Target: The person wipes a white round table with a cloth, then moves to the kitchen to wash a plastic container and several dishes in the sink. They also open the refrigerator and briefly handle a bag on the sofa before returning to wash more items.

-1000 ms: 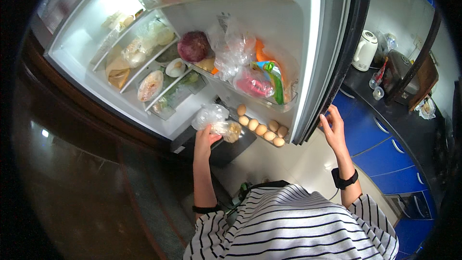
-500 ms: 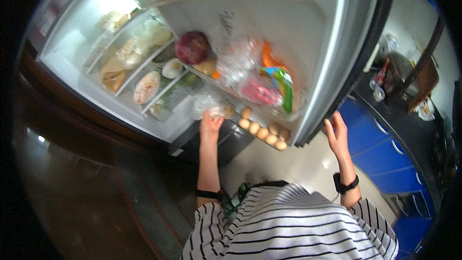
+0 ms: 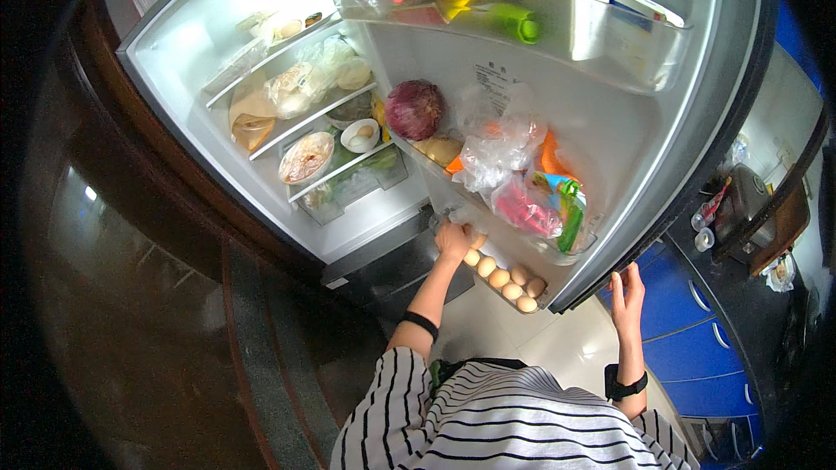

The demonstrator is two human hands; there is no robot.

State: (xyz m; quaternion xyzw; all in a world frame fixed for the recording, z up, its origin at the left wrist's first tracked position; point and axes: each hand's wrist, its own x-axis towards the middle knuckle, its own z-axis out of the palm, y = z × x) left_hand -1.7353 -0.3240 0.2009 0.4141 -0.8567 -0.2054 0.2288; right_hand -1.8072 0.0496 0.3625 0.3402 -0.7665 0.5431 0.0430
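Note:
My left hand (image 3: 453, 242) reaches up to the left end of the lower fridge-door shelf, beside a row of brown eggs (image 3: 505, 278). Its fingers are curled around a clear plastic bag (image 3: 451, 214) pressed against the shelf end; what is in the bag is hidden. My right hand (image 3: 627, 294) rests flat, fingers stretched, against the lower edge of the open fridge door (image 3: 662, 165). The door shelf above the eggs holds a red cabbage (image 3: 414, 109), crumpled clear bags (image 3: 501, 152) and a pink packet (image 3: 522, 209).
Inside the fridge, glass shelves carry a covered plate (image 3: 306, 157), a small bowl (image 3: 360, 134) and bagged food (image 3: 252, 117). The top door bin (image 3: 522, 26) holds packets and a green bottle. A dark counter with a kettle (image 3: 740, 204) and blue cabinets (image 3: 697, 339) lies to the right.
My left hand has lifted the plastic bag from below the egg row up to the left end of the door shelf. My right hand stays on the door edge; the view has tilted upward.

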